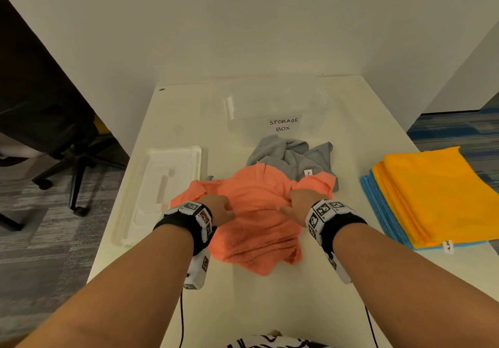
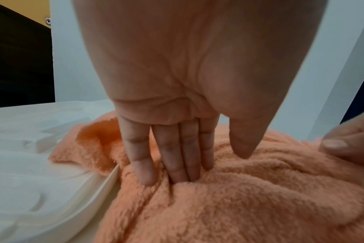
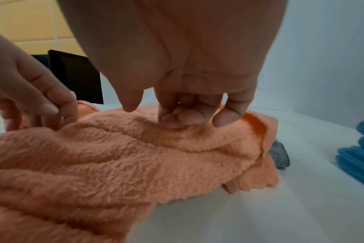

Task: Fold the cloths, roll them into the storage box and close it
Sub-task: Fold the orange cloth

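Observation:
A crumpled orange cloth (image 1: 256, 218) lies in the middle of the white table (image 1: 270, 307). My left hand (image 1: 222, 210) is on the cloth's left part; in the left wrist view its fingers (image 2: 177, 156) are straight, with the tips pressed into the pile and the thumb apart. My right hand (image 1: 293, 207) is on the right part, its curled fingers (image 3: 187, 118) gathering a ridge of the cloth. A grey cloth (image 1: 291, 155) lies bunched behind the orange one. Beyond it stands the clear storage box (image 1: 283, 124), labelled and open. Its white lid (image 1: 162, 193) lies flat at the left.
A folded stack of yellow cloths (image 1: 437, 193) on blue cloths (image 1: 378, 207) sits at the table's right edge. A black office chair (image 1: 54, 120) stands on the floor at the left. White walls close off the back of the table.

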Tool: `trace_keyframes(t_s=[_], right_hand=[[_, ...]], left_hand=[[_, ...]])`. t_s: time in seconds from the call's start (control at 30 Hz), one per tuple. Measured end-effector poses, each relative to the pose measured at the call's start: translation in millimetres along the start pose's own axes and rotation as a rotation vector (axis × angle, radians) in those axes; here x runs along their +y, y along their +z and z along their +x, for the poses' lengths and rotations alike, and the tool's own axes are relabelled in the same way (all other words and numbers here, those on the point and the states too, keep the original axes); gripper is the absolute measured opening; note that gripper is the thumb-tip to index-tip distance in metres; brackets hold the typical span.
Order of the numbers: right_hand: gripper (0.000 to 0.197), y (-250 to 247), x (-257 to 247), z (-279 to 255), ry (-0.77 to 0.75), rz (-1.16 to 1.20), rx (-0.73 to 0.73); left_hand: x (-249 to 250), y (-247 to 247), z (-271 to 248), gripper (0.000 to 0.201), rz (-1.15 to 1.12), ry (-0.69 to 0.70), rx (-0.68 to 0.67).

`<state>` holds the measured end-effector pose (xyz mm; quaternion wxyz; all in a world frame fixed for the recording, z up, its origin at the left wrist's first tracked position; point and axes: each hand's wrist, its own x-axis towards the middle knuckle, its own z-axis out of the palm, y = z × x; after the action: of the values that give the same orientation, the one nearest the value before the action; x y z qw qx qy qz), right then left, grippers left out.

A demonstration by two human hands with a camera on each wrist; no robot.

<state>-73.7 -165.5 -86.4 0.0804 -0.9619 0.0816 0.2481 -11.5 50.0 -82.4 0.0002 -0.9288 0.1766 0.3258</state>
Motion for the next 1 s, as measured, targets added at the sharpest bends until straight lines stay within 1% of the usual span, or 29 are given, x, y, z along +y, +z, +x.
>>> trace_keyframes(t_s=[0.07, 0.13, 0.2, 0.27, 0.33, 0.4, 0.5, 0.57, 0.6, 0.63, 0.67, 0.7, 0.73, 0.83, 0.9, 0.93, 0.97, 1.0], right_hand=[[0.055, -4.1, -0.7, -2.5, 0.024, -0.071, 0.013], [0.057, -7.2, -0.3, -5.9, 0.069, -0.145, 0.061], [0.052, -7.8, 1.7, -9.6, 0.110, -0.119, 0.128], [0.045, -6.7, 4.9, -14.8, 0.131, -0.070, 0.161], [0.043, -4.3, 8.8, -15.4, 0.081, -0.092, 0.172], [0.046, -1.6, 10.8, -14.0, 0.028, -0.082, 0.162], [0.047, -1.3, 7.0, -16.8, -0.025, -0.091, 0.103], [0.038, -3.7, 4.1, -21.1, -0.034, -0.135, 0.075], [0.029, -5.3, 4.3, -22.2, -0.048, -0.132, 0.088], [0.019, -7.9, 5.2, -23.0, -0.067, -0.102, 0.113], [0.013, -12.4, 7.0, -24.4, -0.092, -0.046, 0.144], [0.015, -17.3, 8.1, -26.1, -0.112, 0.020, 0.172], [0.016, -22.5, 9.4, -27.2, -0.130, 0.084, 0.201], [0.007, -40.3, 15.4, -31.3, -0.188, 0.247, 0.284], [0.004, -52.9, 16.7, -36.8, -0.236, 0.365, 0.319], [0.007, -59.2, 16.9, -40.2, -0.261, 0.417, 0.327], [0.011, -66.2, 17.1, -44.0, -0.282, 0.456, 0.340], [0.014, -72.0, 18.1, -46.4, -0.299, 0.479, 0.361]], left_hand=[[1.1, -0.5, -2.6, 0.038, -0.023, 0.002, -0.018], [1.7, 0.0, -4.4, 0.038, -0.063, -0.011, -0.003], [3.3, -0.6, -7.0, 0.044, -0.138, -0.029, 0.039], [4.7, -0.7, -10.4, 0.049, -0.180, -0.039, 0.102], [4.5, 0.8, -10.0, 0.060, -0.213, 0.008, 0.144], [5.3, 2.7, -5.8, 0.068, -0.206, 0.063, 0.105], [8.5, 5.3, 0.9, 0.060, -0.109, 0.077, 0.066], [10.7, 4.8, 1.8, 0.056, -0.058, 0.066, 0.069], [11.2, 4.3, 2.1, 0.055, -0.056, 0.062, 0.066], [10.8, 3.7, 2.8, 0.054, -0.059, 0.052, 0.064], [11.9, 2.5, 3.3, 0.053, -0.065, 0.042, 0.074], [12.8, 1.3, 4.0, 0.052, -0.077, 0.038, 0.098], [14.3, -0.3, 3.6, 0.052, -0.091, 0.037, 0.142], [25.6, -8.0, -0.8, 0.051, -0.134, 0.029, 0.303], [36.9, -18.1, -5.5, 0.056, -0.215, 0.086, 0.386], [43.6, -23.9, -7.7, 0.061, -0.259, 0.137, 0.401], [51.6, -30.3, -11.0, 0.067, -0.300, 0.195, 0.395], [60.6, -36.4, -14.7, 0.067, -0.333, 0.257, 0.380]])
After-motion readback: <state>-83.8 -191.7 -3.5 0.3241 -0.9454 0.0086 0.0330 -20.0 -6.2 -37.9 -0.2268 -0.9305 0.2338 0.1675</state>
